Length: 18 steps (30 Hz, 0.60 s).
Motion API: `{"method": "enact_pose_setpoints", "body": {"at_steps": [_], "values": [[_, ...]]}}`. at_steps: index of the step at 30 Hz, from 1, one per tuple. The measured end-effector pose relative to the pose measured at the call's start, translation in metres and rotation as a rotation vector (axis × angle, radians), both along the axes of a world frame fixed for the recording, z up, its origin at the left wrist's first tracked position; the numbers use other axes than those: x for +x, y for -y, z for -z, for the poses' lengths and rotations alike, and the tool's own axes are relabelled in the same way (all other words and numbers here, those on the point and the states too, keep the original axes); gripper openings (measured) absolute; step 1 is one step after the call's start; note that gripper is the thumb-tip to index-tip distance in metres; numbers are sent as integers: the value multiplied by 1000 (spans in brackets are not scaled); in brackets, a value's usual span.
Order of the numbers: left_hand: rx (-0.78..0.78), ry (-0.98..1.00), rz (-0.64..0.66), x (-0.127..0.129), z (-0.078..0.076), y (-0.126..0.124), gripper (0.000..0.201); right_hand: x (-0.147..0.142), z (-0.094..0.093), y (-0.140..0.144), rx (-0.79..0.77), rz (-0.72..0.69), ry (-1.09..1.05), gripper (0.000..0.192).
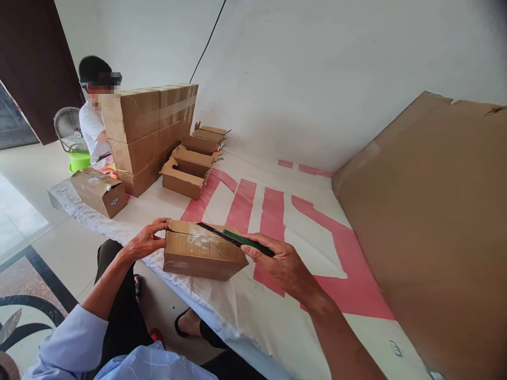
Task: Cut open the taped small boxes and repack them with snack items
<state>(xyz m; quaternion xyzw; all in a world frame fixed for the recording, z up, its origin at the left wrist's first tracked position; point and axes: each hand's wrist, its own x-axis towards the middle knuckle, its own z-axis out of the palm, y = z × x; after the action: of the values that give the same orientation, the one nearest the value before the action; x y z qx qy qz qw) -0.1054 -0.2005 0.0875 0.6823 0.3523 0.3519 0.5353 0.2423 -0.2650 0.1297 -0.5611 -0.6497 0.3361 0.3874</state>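
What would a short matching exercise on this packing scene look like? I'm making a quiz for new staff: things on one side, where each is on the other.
Things:
1. small taped box
2. green-handled knife
3. stack of sealed boxes
4. large cardboard sheet

Places:
A. leaning at the right of the table
B. in the right hand
C. far end, beside the seated person
D. under the left hand, at the table's near edge

Pairs: 1-D, 2-B, 3-C, 4-A
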Motion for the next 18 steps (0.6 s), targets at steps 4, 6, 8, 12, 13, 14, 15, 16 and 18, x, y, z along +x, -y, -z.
{"method": "enact_pose_setpoints", "body": {"at_steps": [4, 6, 8, 12, 13, 14, 15, 16, 18], "values": [[17, -14, -10, 1, 2, 1, 37, -17, -26, -12, -32, -149, 95, 40], [27, -31, -13, 1, 3, 1, 38, -22, -33, -18, -38, -188, 151, 38], [41, -41, -12, 0, 4, 1, 41, -25, -38, -23, -33, -222, 194, 37], [78, -81, 0, -1, 4, 2, 45, -28, -47, -29, -23, -251, 252, 34], [88, -99, -2, -1, 4, 2, 45, -28, -49, -30, -27, -258, 266, 34], [96, -115, -3, -1, 5, 2, 46, -28, -52, -30, -31, -268, 280, 34], [102, -126, -5, -2, 5, 2, 47, -28, -55, -31, -35, -279, 291, 34], [106, -130, -5, -2, 6, 1, 47, -28, -57, -31, -37, -288, 300, 35], [108, -120, -2, -3, 8, 1, 48, -26, -61, -30, -42, -299, 316, 34]]}}
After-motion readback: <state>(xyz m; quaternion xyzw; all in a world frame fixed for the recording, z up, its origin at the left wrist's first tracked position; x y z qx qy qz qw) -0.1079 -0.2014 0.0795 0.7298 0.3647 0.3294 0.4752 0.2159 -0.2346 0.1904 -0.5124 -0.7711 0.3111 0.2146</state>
